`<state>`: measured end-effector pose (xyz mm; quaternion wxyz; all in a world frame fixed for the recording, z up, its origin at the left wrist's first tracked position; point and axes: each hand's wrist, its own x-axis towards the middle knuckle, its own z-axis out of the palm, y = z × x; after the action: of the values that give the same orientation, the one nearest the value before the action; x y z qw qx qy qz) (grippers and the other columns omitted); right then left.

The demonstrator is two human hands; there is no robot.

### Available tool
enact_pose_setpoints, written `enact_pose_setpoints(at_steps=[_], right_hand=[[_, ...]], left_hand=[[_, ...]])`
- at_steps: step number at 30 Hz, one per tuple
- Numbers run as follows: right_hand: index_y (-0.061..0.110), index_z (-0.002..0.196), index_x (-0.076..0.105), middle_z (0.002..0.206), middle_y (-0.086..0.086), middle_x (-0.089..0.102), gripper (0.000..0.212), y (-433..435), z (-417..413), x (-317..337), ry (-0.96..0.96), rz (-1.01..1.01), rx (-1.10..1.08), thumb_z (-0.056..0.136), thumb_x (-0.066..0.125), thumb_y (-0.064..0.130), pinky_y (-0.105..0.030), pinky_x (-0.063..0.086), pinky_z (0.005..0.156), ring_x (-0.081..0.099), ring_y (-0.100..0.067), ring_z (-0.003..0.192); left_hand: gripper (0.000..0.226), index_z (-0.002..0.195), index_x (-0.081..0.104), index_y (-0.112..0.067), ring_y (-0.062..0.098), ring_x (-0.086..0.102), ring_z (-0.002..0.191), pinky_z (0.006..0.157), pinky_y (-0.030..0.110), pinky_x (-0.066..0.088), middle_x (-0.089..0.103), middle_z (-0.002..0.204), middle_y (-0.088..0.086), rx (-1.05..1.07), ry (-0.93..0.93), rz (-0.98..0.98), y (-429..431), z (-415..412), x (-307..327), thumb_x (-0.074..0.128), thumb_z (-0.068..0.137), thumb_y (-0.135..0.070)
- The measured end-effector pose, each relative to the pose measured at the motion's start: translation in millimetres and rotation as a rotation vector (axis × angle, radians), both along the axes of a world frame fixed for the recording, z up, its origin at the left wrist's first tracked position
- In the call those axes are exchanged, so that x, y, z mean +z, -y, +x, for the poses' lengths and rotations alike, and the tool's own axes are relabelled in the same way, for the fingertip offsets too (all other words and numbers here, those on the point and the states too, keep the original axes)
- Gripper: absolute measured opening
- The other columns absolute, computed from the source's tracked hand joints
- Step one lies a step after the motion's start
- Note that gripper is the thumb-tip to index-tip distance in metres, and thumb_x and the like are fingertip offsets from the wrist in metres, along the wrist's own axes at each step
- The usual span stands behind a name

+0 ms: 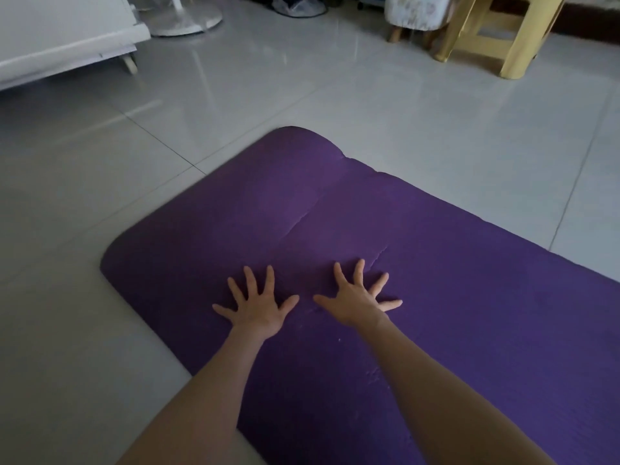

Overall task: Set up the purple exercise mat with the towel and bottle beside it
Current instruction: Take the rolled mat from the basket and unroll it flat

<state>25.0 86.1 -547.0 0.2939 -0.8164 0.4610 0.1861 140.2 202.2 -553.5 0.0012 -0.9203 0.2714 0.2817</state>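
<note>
The purple exercise mat [302,203] lies unrolled on the grey tiled floor, its rounded end pointing away from me and its far corner slightly humped. A few creases run across its surface. My left hand [256,305] presses flat on the mat with fingers spread wide. Beside it, my right hand [357,298] lies palm down on the mat, fingers apart as well. Neither hand holds anything. No towel or bottle is in view.
White furniture on small feet [67,35] stands at the far left, with a round white fan base [186,20] next to it. A yellow plastic stool [496,31] and a fabric-covered stool [416,11] stand at the far right. Glossy floor tiles [335,88] surround the mat.
</note>
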Motion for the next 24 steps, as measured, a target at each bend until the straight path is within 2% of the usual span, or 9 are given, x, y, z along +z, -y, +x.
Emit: enact_pose_setpoints(at_steps=[6, 9, 11, 14, 16, 19, 21, 24], right_hand=[[0.044, 0.148, -0.013, 0.157, 0.002, -0.03, 0.084, -2.3, 1.5, -3.2, -0.092, -0.06, 0.065, 0.086, 0.036, 0.072, -0.08, 0.005, 0.1, -0.025, -0.05, 0.139], [0.043, 0.149, -0.01, 0.159, 0.005, -0.024, 0.088, 4.8, -1.8, 0.3, -0.1, -0.063, 0.102, 0.085, 0.043, 0.07, -0.076, 0.012, 0.102, -0.018, -0.047, 0.142], [0.038, 0.151, -0.004, 0.161, 0.007, -0.016, 0.092, 10.4, -10.2, 4.6, -0.058, -0.071, 0.111, 0.083, 0.052, 0.065, -0.069, 0.021, 0.107, -0.009, -0.04, 0.146], [0.029, 0.153, 0.001, 0.163, 0.001, -0.005, 0.094, 21.2, -42.1, 9.7, 0.047, -0.104, 0.025, 0.084, 0.059, 0.055, -0.051, 0.032, 0.109, 0.005, -0.028, 0.149], [0.028, 0.153, 0.001, 0.163, -0.001, -0.006, 0.094, 27.8, -84.5, 11.8, 0.043, -0.135, -0.02, 0.084, 0.059, 0.057, -0.048, 0.029, 0.11, 0.004, -0.026, 0.149], [0.032, 0.153, -0.001, 0.162, 0.001, -0.012, 0.096, 35.0, -151.7, 6.3, -0.027, -0.14, -0.039, 0.082, 0.054, 0.066, -0.05, 0.015, 0.116, -0.007, -0.028, 0.149], [0.035, 0.152, -0.002, 0.161, 0.003, -0.016, 0.097, 37.2, -197.3, 5.4, -0.065, -0.127, -0.083, 0.079, 0.052, 0.071, -0.054, 0.007, 0.117, -0.013, -0.029, 0.148], [0.039, 0.151, -0.003, 0.161, 0.004, -0.019, 0.101, 36.0, -260.6, 10.3, -0.106, -0.106, -0.178, 0.075, 0.054, 0.074, -0.061, 0.005, 0.114, -0.017, -0.032, 0.147]], left_hand=[[0.084, 0.149, -0.014, -0.037, 0.039, -0.024, 0.142, 0.105, 0.074, 0.0, -0.028, 0.157, 0.003, 0.015, -0.033, -0.005, -0.5, 2.6, -2.0, 0.029, 0.086, -0.073], [0.084, 0.149, -0.015, -0.036, 0.04, -0.022, 0.143, 0.104, 0.075, 0.002, -0.028, 0.157, 0.005, 0.033, -0.049, 0.02, 4.6, 2.4, 2.7, 0.031, 0.087, -0.071], [0.078, 0.15, -0.014, -0.034, 0.04, -0.021, 0.143, 0.105, 0.076, 0.002, -0.026, 0.157, 0.007, 0.056, -0.055, 0.033, 11.3, -3.5, 7.9, 0.031, 0.092, -0.063], [0.066, 0.151, -0.007, -0.034, 0.039, -0.021, 0.143, 0.105, 0.076, 0.001, -0.023, 0.158, 0.009, 0.009, -0.032, -0.01, 17.5, -36.5, 13.0, 0.027, 0.098, -0.053], [0.068, 0.151, -0.007, -0.035, 0.039, -0.024, 0.142, 0.103, 0.076, -0.002, -0.025, 0.157, 0.01, -0.075, -0.048, -0.039, 22.4, -75.3, 11.2, 0.026, 0.096, -0.057], [0.077, 0.15, -0.009, -0.035, 0.039, -0.025, 0.142, 0.102, 0.076, -0.002, -0.027, 0.157, 0.009, -0.201, -0.074, -0.051, 34.9, -125.6, 5.2, 0.03, 0.091, -0.066], [0.082, 0.15, -0.009, -0.035, 0.04, -0.025, 0.142, 0.102, 0.076, -0.002, -0.028, 0.156, 0.008, -0.266, -0.099, -0.058, 49.1, -155.5, 6.2, 0.034, 0.089, -0.068], [0.089, 0.15, -0.008, -0.036, 0.039, -0.025, 0.142, 0.102, 0.077, -0.001, -0.028, 0.157, 0.007, -0.387, -0.131, -0.059, 69.1, -202.6, 9.4, 0.041, 0.084, -0.071]])
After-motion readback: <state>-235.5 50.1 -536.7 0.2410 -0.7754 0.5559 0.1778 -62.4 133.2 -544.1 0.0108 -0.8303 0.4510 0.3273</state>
